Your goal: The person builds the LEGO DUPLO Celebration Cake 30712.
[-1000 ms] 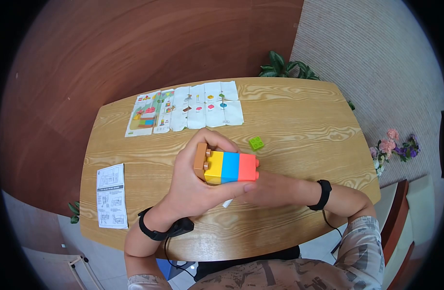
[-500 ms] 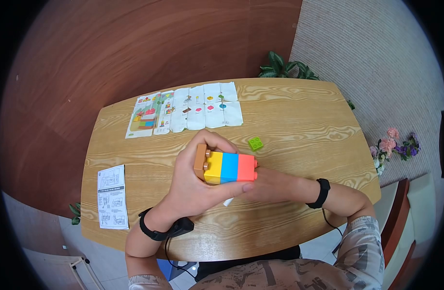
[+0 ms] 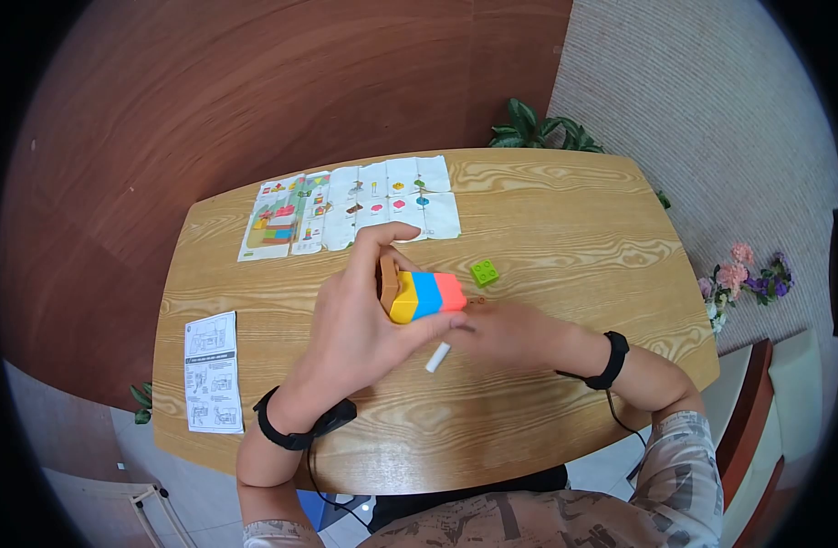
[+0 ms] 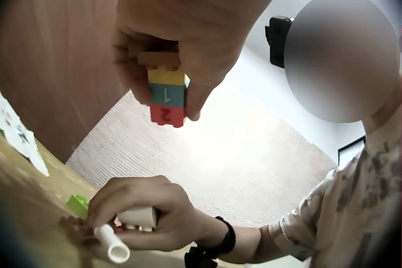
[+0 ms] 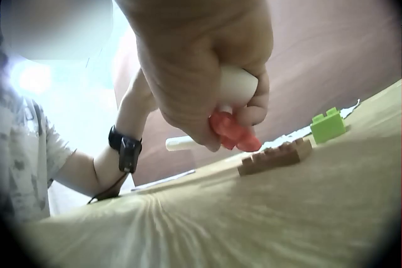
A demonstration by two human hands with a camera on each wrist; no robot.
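My left hand (image 3: 341, 320) grips a stack of brown, yellow, blue and red bricks (image 3: 426, 294), held sideways in the head view. In the left wrist view the blue brick (image 4: 166, 94) shows a 1. Close by on the right, my right hand (image 3: 519, 338) has its fingers curled round a white piece (image 5: 239, 87) and a red piece (image 5: 232, 133) in the right wrist view. Just beneath lies a brown studded brick (image 5: 276, 157). A white tube (image 3: 438, 357) sticks out beside the right hand; whether it is held I cannot tell.
A green brick (image 3: 484, 273) sits beyond the right hand on the wooden table (image 3: 583, 237). Creased picture sheets (image 3: 373, 203) lie at the back left, and a printed leaflet (image 3: 213, 373) at the left. Flowers (image 3: 733, 276) stand past the right edge.
The left hand has tilted the stack and shifted it slightly away from me, its forefinger lifting outward. The right hand has moved a little, and more of the white tube shows.
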